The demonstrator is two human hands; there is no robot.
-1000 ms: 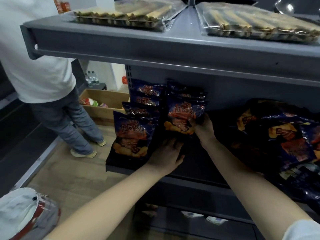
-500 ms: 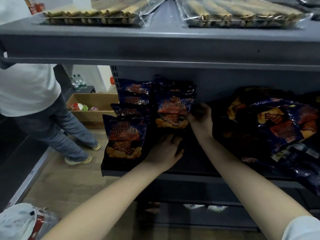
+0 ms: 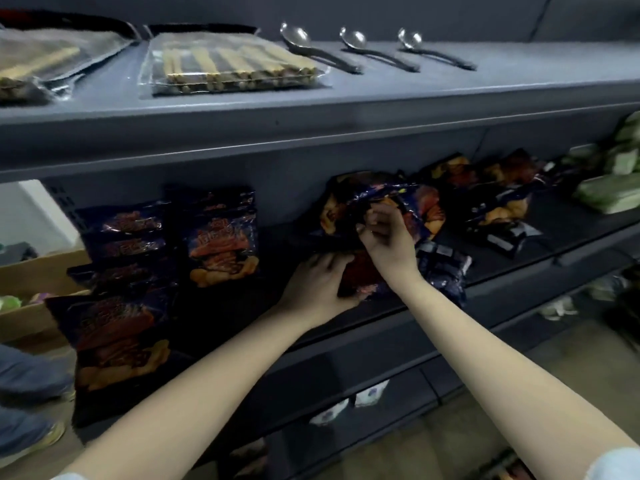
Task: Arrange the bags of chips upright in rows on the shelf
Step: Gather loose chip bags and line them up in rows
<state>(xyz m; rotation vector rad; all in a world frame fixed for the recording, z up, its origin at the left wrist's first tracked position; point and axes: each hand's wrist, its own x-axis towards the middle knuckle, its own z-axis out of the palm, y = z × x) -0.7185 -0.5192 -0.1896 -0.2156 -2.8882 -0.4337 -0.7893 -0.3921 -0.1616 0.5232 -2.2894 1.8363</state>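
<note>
L hand grips bag bottom, R hand pinches its top, on the shelf by the pile. Imo lift gently, stand it upright next to the rows, label out.

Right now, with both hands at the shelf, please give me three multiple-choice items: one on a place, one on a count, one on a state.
1. Where do the spoons lie?
A. on the top shelf
B. in a sink
C. in a drawer
2. How many spoons are there?
A. two
B. three
C. five
3. What does the right hand do?
A. hangs idle
B. pinches a chip bag
C. holds a spoon
Answers: 1 A, they lie beside the wafer packs; 2 B, three bowls show; 3 B, it curls round the bag's top.
</note>
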